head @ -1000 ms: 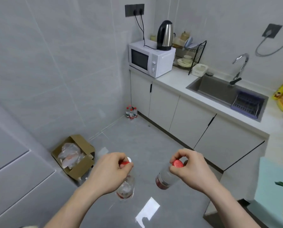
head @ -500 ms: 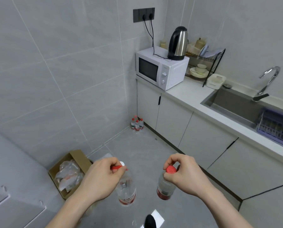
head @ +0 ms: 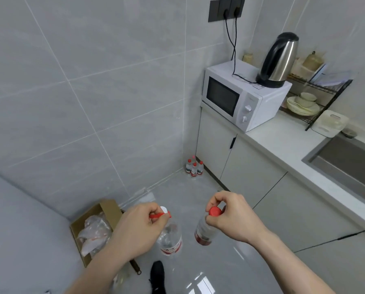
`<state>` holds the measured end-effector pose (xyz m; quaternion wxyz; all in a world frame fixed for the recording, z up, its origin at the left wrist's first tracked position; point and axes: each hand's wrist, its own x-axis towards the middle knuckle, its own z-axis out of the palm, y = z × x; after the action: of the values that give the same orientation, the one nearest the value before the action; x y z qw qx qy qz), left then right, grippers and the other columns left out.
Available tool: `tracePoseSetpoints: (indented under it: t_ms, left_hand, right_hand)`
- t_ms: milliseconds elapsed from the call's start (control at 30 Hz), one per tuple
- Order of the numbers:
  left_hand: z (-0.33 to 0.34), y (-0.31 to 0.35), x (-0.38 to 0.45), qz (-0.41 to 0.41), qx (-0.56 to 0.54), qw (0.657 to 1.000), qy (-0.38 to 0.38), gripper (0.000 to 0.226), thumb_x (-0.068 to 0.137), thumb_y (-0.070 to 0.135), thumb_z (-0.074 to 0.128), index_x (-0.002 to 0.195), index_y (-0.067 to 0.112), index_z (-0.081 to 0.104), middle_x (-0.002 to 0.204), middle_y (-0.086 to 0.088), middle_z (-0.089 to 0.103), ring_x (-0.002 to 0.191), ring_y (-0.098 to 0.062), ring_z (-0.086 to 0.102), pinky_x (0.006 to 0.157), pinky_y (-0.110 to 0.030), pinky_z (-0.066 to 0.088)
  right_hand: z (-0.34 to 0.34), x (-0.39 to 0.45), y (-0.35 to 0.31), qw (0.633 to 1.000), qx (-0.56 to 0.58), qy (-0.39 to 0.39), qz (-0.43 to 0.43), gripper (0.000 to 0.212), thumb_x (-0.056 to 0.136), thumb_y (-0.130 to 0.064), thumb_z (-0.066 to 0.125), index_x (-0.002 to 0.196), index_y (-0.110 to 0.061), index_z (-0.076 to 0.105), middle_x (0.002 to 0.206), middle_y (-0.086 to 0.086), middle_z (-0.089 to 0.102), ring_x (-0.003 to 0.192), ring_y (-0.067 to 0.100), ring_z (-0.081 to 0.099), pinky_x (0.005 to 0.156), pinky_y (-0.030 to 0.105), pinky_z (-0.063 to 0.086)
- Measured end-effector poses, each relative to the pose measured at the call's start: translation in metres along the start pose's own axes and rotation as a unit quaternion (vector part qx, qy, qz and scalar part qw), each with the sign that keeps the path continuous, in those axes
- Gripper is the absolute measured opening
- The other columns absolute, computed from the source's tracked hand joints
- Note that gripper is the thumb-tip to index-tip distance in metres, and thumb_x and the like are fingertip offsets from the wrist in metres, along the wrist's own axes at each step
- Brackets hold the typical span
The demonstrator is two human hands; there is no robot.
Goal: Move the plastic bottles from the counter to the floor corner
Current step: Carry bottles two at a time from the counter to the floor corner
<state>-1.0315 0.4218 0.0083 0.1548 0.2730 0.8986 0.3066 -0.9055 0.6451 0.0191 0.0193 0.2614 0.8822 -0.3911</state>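
My left hand [head: 135, 230] grips a clear plastic bottle [head: 170, 240] by its red-capped neck; the bottle hangs below the hand. A second clear bottle with a red cap and red label [head: 203, 231] hangs from my right hand [head: 230, 217], which pinches it at the cap. Both bottles hang above the grey floor. Ahead, in the floor corner beside the cabinet, a cluster of several small red-capped bottles [head: 194, 168] stands upright.
An open cardboard box [head: 88, 228] with plastic bags sits on the floor at the left wall. White cabinets [head: 251, 177] run along the right under a counter with a microwave [head: 238, 100], kettle [head: 280, 60], dish rack [head: 313, 96] and sink [head: 346, 164]. My dark shoe [head: 157, 274] shows below.
The view has advanced toward the corner; the microwave and the bottles on the floor appear larger and nearer. Both hands keep their hold on the bottles.
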Motion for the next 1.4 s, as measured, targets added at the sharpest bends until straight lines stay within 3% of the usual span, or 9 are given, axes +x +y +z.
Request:
tracePoseSetpoints:
  t_ms: [133, 400, 567, 767, 867, 1067, 1133, 1400]
  left_hand:
    - [-0.017, -0.018, 0.061, 0.000, 0.011, 1.000, -0.016, 0.039, 0.089, 0.051, 0.063, 0.073, 0.016, 0.064, 0.067, 0.000, 0.064, 0.066, -0.014, 0.059, 0.063, -0.033, 0.049]
    - [-0.041, -0.037, 0.177, 0.009, 0.044, 0.997, -0.056, 0.032, 0.087, 0.045, 0.063, 0.066, 0.020, 0.060, 0.063, 0.006, 0.063, 0.065, -0.011, 0.060, 0.068, -0.033, 0.052]
    - [-0.042, -0.037, 0.245, 0.013, 0.051, 0.996, -0.071, 0.033, 0.087, 0.047, 0.064, 0.061, 0.028, 0.059, 0.060, 0.008, 0.063, 0.062, -0.009, 0.060, 0.066, -0.031, 0.051]
    - [-0.029, -0.033, 0.326, -0.003, 0.079, 0.994, -0.069, 0.035, 0.088, 0.046, 0.066, 0.067, 0.018, 0.061, 0.064, 0.001, 0.062, 0.065, -0.012, 0.058, 0.058, -0.023, 0.039]
    - [-0.030, -0.027, 0.365, -0.004, 0.092, 0.993, -0.074, 0.035, 0.088, 0.047, 0.065, 0.065, 0.020, 0.061, 0.067, 0.001, 0.064, 0.065, -0.011, 0.058, 0.057, -0.019, 0.038]
    - [-0.022, -0.020, 0.430, 0.002, 0.093, 0.990, -0.102, 0.042, 0.091, 0.051, 0.060, 0.072, 0.013, 0.060, 0.070, -0.006, 0.063, 0.058, -0.013, 0.051, 0.059, -0.031, 0.042]
    - [-0.016, -0.019, 0.455, -0.002, 0.079, 0.990, -0.115, 0.039, 0.090, 0.047, 0.062, 0.069, 0.015, 0.058, 0.068, -0.004, 0.062, 0.056, -0.011, 0.047, 0.059, -0.029, 0.040]
    - [0.020, -0.049, 0.567, -0.019, 0.050, 0.970, -0.239, 0.031, 0.088, 0.040, 0.061, 0.060, 0.028, 0.057, 0.052, 0.009, 0.045, 0.052, -0.009, 0.040, 0.056, -0.030, 0.032]
  right_hand:
    - [0.009, 0.049, -0.017, 1.000, -0.001, 0.007, 0.014, 0.010, 0.069, -0.024, 0.073, 0.073, -0.031, 0.068, 0.081, -0.017, 0.066, 0.054, 0.003, 0.052, 0.055, 0.018, 0.043]
    - [0.002, 0.132, -0.036, 0.998, 0.019, 0.044, 0.048, 0.012, 0.071, -0.020, 0.075, 0.072, -0.028, 0.068, 0.076, -0.015, 0.066, 0.051, 0.005, 0.049, 0.053, 0.017, 0.044]
    - [-0.009, 0.188, -0.030, 0.996, 0.034, 0.049, 0.065, 0.009, 0.070, -0.021, 0.074, 0.073, -0.028, 0.069, 0.078, -0.014, 0.067, 0.053, 0.005, 0.051, 0.056, 0.020, 0.047]
    - [-0.026, 0.269, -0.014, 0.997, 0.038, 0.038, 0.062, 0.008, 0.070, -0.020, 0.074, 0.073, -0.026, 0.069, 0.077, -0.014, 0.068, 0.062, -0.005, 0.058, 0.059, 0.012, 0.042]
    - [-0.035, 0.311, -0.005, 0.996, 0.042, 0.036, 0.064, 0.009, 0.068, -0.021, 0.074, 0.072, -0.027, 0.069, 0.077, -0.010, 0.069, 0.057, 0.000, 0.056, 0.056, 0.014, 0.043]
    - [-0.050, 0.376, 0.011, 0.996, 0.037, 0.025, 0.075, 0.010, 0.067, -0.019, 0.073, 0.072, -0.027, 0.068, 0.080, -0.010, 0.069, 0.062, 0.004, 0.059, 0.058, 0.018, 0.050]
    - [-0.054, 0.397, 0.017, 0.995, 0.044, 0.028, 0.086, 0.010, 0.066, -0.019, 0.073, 0.071, -0.027, 0.068, 0.080, -0.011, 0.069, 0.068, 0.006, 0.062, 0.064, 0.025, 0.055]
    - [-0.043, 0.477, 0.038, 0.985, 0.043, 0.019, 0.167, 0.011, 0.059, -0.023, 0.068, 0.070, -0.026, 0.070, 0.076, -0.012, 0.071, 0.073, 0.007, 0.067, 0.068, 0.026, 0.058]
